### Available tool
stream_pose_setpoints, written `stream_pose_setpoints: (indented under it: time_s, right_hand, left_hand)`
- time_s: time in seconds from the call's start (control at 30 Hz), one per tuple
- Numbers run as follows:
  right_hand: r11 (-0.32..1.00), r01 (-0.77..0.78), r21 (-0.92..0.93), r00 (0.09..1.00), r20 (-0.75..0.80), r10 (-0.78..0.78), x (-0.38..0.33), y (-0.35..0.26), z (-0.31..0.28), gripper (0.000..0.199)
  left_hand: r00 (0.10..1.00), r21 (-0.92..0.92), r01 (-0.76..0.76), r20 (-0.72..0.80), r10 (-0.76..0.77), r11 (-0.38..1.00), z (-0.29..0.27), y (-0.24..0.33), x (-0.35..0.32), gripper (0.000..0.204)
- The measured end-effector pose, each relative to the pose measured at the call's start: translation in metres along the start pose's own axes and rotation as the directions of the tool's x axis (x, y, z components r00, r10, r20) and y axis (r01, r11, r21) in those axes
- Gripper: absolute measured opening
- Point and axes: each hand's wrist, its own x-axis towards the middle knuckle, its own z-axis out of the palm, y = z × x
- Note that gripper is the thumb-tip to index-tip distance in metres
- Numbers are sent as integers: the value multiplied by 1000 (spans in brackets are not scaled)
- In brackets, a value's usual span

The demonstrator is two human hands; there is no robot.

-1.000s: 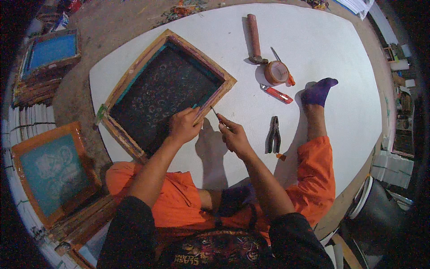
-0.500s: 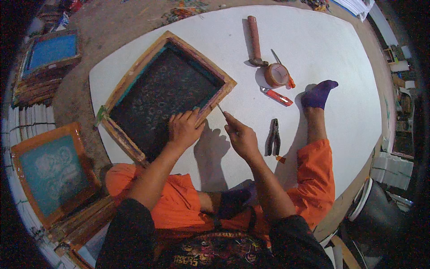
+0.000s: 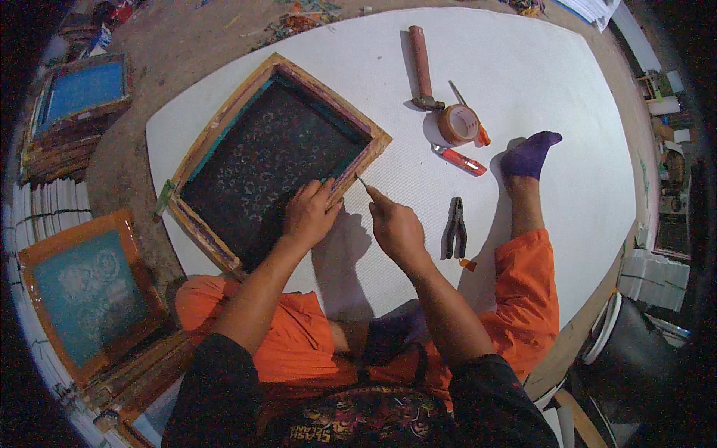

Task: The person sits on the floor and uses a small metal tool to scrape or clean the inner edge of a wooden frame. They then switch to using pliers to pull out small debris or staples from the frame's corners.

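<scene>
Frame of wood (image 3: 336, 101) with a dark patterned mesh (image 3: 269, 157) stretched inside, lying flat and cornerwise on a white board (image 3: 538, 82), just ahead of the folded orange-clad knees. Near rail under both hands.

Left hand (image 3: 310, 213): palm down on the mesh at the near rail, fingers spread loosely and bent a little over the wood, gripping nothing, only pressing. Right hand (image 3: 396, 228): fingers closed in a pinch round a thin tool (image 3: 364, 184), its tip touching the outer edge of the same rail, just beside the left fingertips.

Handling, as a judgement: rails stiff and probably light for their span, safe to grasp anywhere along the wood, best at two opposite sides or a corner so as not to twist. Mesh taut, thin and likely easy to tear or dent; better not poked or loaded hard with fingertips or with the tool's point. Wood worn and stained, so likely rough rather than slippery. Thin tool small and rigid, apt to roll or slip unless pinched close to the tip.

Nearby on the board: pliers (image 3: 454, 237) right of the right hand, a red-orange cutter (image 3: 461, 159), a tape roll (image 3: 458, 123) and a long-handled tool (image 3: 420, 63) further off, a foot in a purple sock (image 3: 529, 155). More framed screens (image 3: 89, 291) stacked off the board to the left.
</scene>
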Motion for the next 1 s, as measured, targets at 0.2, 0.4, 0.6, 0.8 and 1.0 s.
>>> stream_pose_setpoints:
  time_s: [0.2,0.4,0.6,0.8,1.0]
  right_hand:
    - [1000,-1,3,1000,-15,1,2,-2,-1,42]
    - [999,-28,-25,999,42,29,3,-22,-16,42]
    - [984,11,-178,998,58,-1,7,-50,-11,43]
    - [993,-15,115,1000,-25,18,12,-25,14,41]
    - [911,218,349,951,-287,-118,24,4,45,47]
  left_hand:
    - [992,22,-83,-94,85,996,13,-11,-2,52]
    - [981,4,-143,-134,142,990,20,-21,0,49]
    - [991,-74,-89,-110,81,993,13,-22,1,47]
    - [983,-52,-127,-137,119,991,13,-16,2,46]
    - [975,-68,-132,-191,117,989,16,-14,5,46]
